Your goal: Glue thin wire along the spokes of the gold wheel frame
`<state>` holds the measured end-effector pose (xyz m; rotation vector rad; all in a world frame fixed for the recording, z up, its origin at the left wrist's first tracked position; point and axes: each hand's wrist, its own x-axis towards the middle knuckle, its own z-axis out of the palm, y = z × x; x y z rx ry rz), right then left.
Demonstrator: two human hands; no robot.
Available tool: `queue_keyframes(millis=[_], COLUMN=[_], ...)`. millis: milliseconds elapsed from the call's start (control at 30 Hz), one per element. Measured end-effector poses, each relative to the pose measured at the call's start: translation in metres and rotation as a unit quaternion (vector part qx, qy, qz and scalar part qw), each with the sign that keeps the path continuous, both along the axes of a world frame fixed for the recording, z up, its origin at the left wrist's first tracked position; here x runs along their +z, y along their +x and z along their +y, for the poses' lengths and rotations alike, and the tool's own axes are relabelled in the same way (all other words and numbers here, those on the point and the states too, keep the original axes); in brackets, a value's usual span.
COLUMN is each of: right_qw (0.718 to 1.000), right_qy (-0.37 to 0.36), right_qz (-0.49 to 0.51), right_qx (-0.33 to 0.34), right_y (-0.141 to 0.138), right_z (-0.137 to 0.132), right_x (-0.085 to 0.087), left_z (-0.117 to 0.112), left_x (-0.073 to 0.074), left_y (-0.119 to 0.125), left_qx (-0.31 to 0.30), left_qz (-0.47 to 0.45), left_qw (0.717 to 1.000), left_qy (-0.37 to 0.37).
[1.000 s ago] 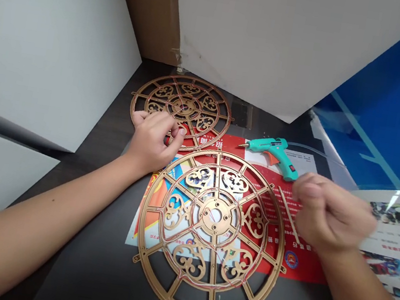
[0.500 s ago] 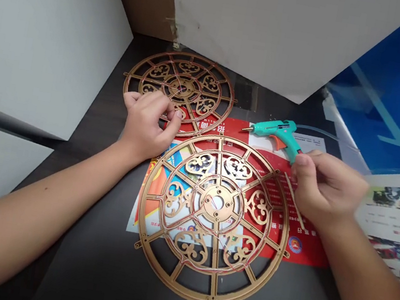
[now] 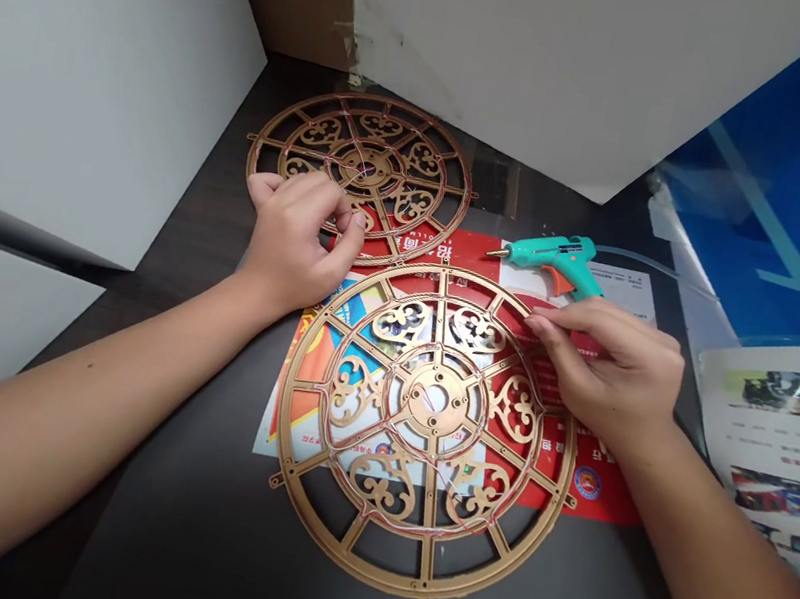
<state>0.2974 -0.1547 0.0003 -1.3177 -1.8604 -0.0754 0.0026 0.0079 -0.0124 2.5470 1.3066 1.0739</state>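
A gold openwork ring frame (image 3: 432, 548), shaped like a spoked wheel with scroll ornaments, lies in front of me, with thin red and white wires along its rings. My right hand (image 3: 621, 365) is pinched over its upper right rim; what the fingertips hold, if anything, is too small to make out. My left hand (image 3: 303, 239) rests over the near left edge of a second, similar gold frame (image 3: 456, 136), thumb and forefinger pinched together. Whatever sits in that pinch is hidden. Beyond my right hand a teal glue gun (image 3: 559, 254) with an orange trigger lies on its side, untouched.
Red and colourful printed sheets (image 3: 610, 510) lie under the front frame on the dark table (image 3: 196, 531). White panels (image 3: 485, 50) stand behind and at the left. A clear-covered printed sheet (image 3: 789, 432) and a blue surface (image 3: 781, 198) are at the right.
My right hand has moved left from beside the glue gun's handle to the front frame's rim. A thin stick seen by that hand no longer shows. My left hand has stayed put.
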Motion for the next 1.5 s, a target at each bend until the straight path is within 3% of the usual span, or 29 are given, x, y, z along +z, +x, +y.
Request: queue_keyframes(millis=[267,467,733,867,1133,1500], right_qw=[1.0,1.0,0.997,0.998,0.998,0.999], right_qy=[-0.004,0.0,-0.003,-0.043,-0.057,-0.031], right_qz=[0.003,-0.006,-0.034,-0.017,-0.006,-0.018], right_qx=[0.003,0.001,0.065,0.046,0.025,0.025], right_y=[-0.003,0.0,-0.005,-0.004,-0.004,-0.001], right_z=[0.001,0.002,0.002,0.002,0.0,0.001], right_x=[0.001,-0.001,-0.005,-0.004,-0.004,-0.002], left_z=[0.001,0.004,0.014,0.015,0.022,0.01], left_x=[0.0,-0.004,-0.018,-0.02,-0.025,-0.013], left_y=[0.0,-0.002,-0.004,-0.004,0.001,0.003], left_qx=[0.011,-0.019,-0.026,-0.022,-0.021,-0.006], left_qz=[0.013,0.0,-0.005,-0.003,-0.038,-0.022], left_qw=[1.0,0.999,0.995,0.996,0.996,0.999], left_qy=[-0.002,0.037,0.093,0.088,0.081,0.031])
